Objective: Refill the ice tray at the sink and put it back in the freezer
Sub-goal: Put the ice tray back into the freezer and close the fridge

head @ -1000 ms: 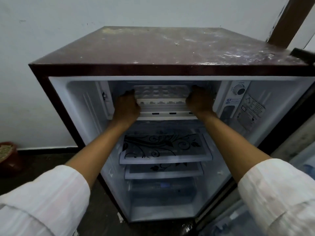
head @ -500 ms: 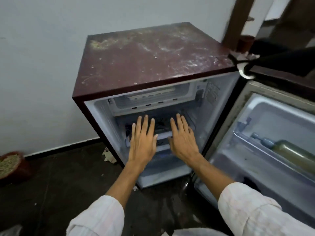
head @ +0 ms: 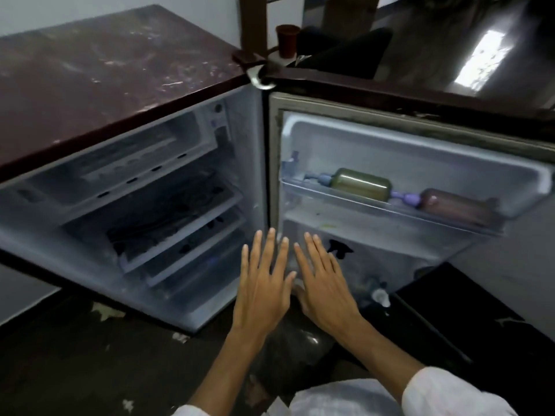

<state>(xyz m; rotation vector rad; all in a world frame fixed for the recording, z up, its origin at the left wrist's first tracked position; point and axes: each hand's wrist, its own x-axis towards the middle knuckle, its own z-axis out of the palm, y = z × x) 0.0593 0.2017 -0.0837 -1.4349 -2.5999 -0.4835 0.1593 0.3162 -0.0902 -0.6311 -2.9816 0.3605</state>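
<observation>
The small fridge (head: pixel 99 70) stands open, its maroon top filling the upper left. The white ice tray (head: pixel 129 165) lies inside the freezer compartment (head: pixel 114 172) at the top of the cabinet, blurred. My left hand (head: pixel 264 283) and my right hand (head: pixel 326 283) hover side by side in front of the fridge's lower right corner, palms down, fingers spread, holding nothing. Both are well below and to the right of the tray.
The open door (head: pixel 405 190) swings out to the right, with two bottles (head: pixel 360 181) lying on its upper shelf. Glass shelves (head: pixel 168 223) fill the cabinet below the freezer. A brown cup (head: pixel 287 40) stands behind the hinge. Dark floor with paper scraps lies below.
Both hands let go of the ice tray in the freezer and pulled back out, empty. My view swung right, so the door's inside is now central.
</observation>
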